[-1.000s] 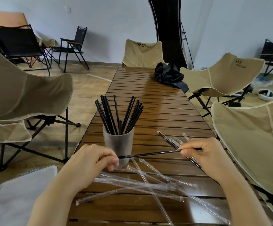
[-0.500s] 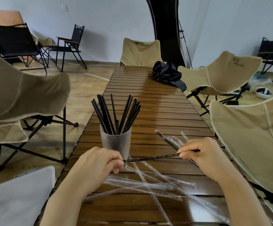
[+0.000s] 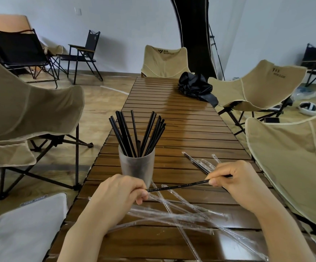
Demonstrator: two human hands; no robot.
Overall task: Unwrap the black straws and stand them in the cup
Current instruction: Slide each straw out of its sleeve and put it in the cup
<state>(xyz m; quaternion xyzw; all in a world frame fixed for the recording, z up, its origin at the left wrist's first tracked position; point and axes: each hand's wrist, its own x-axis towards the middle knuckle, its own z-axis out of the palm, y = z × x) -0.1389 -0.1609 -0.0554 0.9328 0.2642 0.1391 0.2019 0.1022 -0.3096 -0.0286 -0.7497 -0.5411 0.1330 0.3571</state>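
Note:
A frosted grey cup [image 3: 136, 168] stands on the wooden slat table [image 3: 189, 127] with several black straws [image 3: 138, 133] upright in it. In front of the cup, a black straw in clear wrapping [image 3: 178, 186] is stretched between my hands. My left hand [image 3: 121, 193] pinches its left end; my right hand [image 3: 236, 178] pinches its right end. A few wrapped straws [image 3: 198, 162] lie on the table just beyond my right hand. Several empty clear wrappers [image 3: 181, 214] lie crossed over each other below the held straw.
Beige folding chairs stand on the left [image 3: 21, 118], right [image 3: 295, 163] and far end [image 3: 164, 61] of the table. A black bag [image 3: 196, 86] lies at the table's far right. A grey cushion [image 3: 21, 229] sits at the lower left.
The view has shifted slightly. My left hand has closed in along the wrapped straw toward the right, so the visible span between my hands is shorter. My right hand keeps its pinch.

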